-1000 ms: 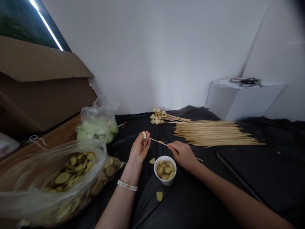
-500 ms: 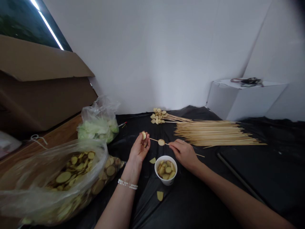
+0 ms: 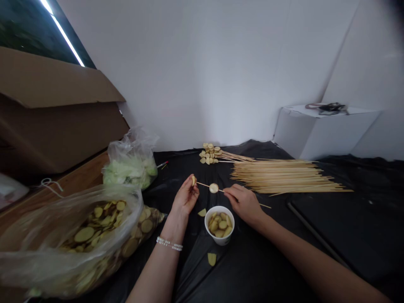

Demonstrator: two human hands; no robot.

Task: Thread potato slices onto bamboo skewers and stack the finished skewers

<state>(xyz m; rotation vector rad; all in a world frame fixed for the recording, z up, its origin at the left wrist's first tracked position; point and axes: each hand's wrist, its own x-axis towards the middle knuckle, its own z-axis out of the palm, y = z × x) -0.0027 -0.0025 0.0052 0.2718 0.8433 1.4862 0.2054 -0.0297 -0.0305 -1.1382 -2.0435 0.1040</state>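
Note:
My left hand pinches a small potato slice between thumb and fingertips, and the slice shows almost edge-on. My right hand is shut on a thin bamboo skewer, which points towards my left hand. One round potato slice sits threaded on the skewer between my hands. Just below them stands a white paper cup holding several potato slices. Two loose potato pieces lie on the black plastic sheet near the cup.
A bundle of bamboo skewers lies ahead, beside skewers loaded with potato slices. To the left are a clear bag of potato slices, a bag of pale green leaves and a cardboard box.
The slice in my left hand has turned from face-on to nearly edge-on. Between the first two frames, the skewered slice turned to show its face. My right hand has barely moved.

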